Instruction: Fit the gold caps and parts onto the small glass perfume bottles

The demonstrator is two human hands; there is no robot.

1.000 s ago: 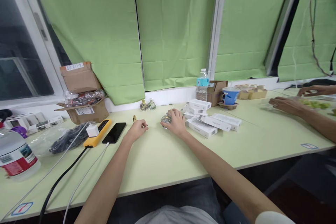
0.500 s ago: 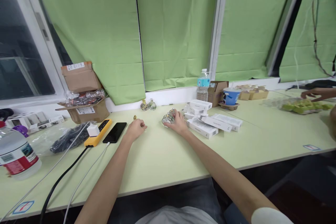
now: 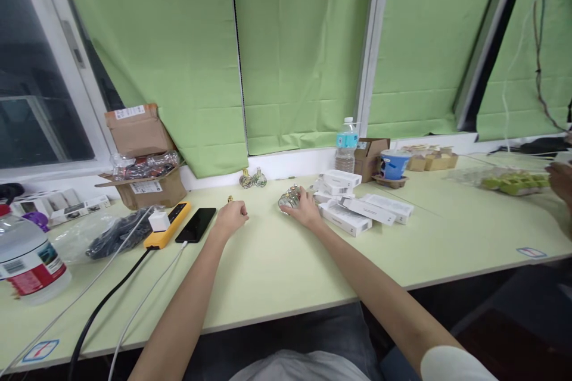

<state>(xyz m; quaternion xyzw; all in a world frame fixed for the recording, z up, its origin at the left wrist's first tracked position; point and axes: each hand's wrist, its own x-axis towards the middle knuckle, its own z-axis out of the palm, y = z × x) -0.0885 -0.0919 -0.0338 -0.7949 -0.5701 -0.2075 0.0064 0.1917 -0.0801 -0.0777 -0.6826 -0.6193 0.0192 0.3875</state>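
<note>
My left hand (image 3: 230, 218) is closed on the table beside the phone. A gold top (image 3: 230, 198) shows just above its knuckles; it looks like that of a small perfume bottle, but the body is hidden by the hand. To the right, my right hand (image 3: 305, 208) curls around a cluster of small round glass perfume bottles (image 3: 288, 199), thumb in front and fingers behind. The cluster rests on the tabletop, partly covered by the fingers. Against the wall at the back stand two similar bottles, one with a gold top (image 3: 245, 178) and one clear (image 3: 260, 177).
White boxes (image 3: 344, 217) lie just right of my right hand, before a water bottle (image 3: 347, 146) and a blue cup (image 3: 393, 165). At left are a phone (image 3: 195, 225), a yellow power strip (image 3: 167, 226) and cardboard boxes (image 3: 152, 190). A co-worker's hand (image 3: 560, 181) is far right.
My right hand and the glass bottles have shifted slightly right, and the bottles sit more upright. My left hand has barely moved. The co-worker's hand has drawn back to the right.
</note>
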